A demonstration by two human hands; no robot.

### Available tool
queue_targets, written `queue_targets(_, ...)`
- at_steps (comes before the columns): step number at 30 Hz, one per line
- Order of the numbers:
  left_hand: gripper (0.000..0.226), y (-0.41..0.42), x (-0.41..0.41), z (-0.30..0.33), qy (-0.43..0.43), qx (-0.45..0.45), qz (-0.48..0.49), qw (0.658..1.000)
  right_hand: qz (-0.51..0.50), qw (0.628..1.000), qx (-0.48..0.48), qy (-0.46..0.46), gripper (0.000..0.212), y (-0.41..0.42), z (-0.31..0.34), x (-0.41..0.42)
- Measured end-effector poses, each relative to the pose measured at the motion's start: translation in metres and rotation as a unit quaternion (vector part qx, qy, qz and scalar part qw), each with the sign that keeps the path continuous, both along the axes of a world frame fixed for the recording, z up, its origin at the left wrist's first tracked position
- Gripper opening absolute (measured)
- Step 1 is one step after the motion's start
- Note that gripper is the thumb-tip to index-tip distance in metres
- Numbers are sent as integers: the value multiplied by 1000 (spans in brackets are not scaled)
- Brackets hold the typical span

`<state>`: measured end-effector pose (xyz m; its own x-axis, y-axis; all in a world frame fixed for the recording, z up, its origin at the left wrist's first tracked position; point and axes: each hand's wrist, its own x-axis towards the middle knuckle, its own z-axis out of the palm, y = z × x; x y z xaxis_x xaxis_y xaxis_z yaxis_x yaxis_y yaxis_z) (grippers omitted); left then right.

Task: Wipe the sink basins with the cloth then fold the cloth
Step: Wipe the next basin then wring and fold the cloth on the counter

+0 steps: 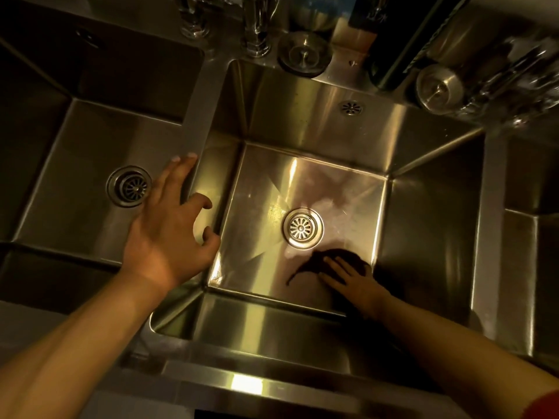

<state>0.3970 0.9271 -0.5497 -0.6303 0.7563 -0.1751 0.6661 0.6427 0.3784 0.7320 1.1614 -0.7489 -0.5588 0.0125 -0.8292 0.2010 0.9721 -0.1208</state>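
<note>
Currently mid-wipe: my right hand (352, 281) presses dark crumpled cloth (331, 261) flat-fingered on right stainless steel basin (302, 116) floor near drain. My left hand (169, 234), fingers spread, braces divider. Left steel basin (90, 131) probably pending; fold pending.

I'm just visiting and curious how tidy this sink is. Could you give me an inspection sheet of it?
Surface: steel right basin, shiny, drain uncovered.
Job's things: dark cloth on the right basin's floor, near the drain; left basin holds no cloth.
Clutter: strainer, metal cup and bottle along the back ledge.
Grips: right hand presses flat on the cloth; left hand rests on the divider, holding nothing.
Cables: nothing seen.
Surroundings: taps behind; dim light.
</note>
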Motion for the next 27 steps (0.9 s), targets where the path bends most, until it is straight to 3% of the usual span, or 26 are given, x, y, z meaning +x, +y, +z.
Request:
queue_targets(4, 25, -1, -1, -2, -1, 20, -10, 1000, -155, 985, 63, 33, 95, 35, 5, -29)
queue_targets(7, 25, -2, -3, -2, -6, 28, -15, 999, -190, 976, 99, 35, 115, 71, 3, -62)
queue_targets(10, 22, -3, -3, -3, -7, 35, -18, 999, -215, 966, 145, 24, 106, 112, -1, -101)
queue_targets(12, 23, -3, -4, -4, -6, 39, -20, 999, -221, 961, 162, 44, 91, 133, -2, -126)
queue_targets(15, 25, -3, -3, -4, -6, 40, -19, 999, -267, 934, 187, 149, 51, 135, -6, -154)
queue_targets(19, 26, -4, -1, -4, -2, 32, -7, 999, -335, 901, 154, 227, 46, 76, -13, -186)
queue_targets(24, 24, -4, -2, -3, 4, 26, -13, 1000, -231, 913, 67, 329, 50, -24, -8, -236)
queue_targets(27, 23, -4, -2, -4, 9, 20, -14, 1000, -111, 959, 39, 256, 48, -94, -17, -256)
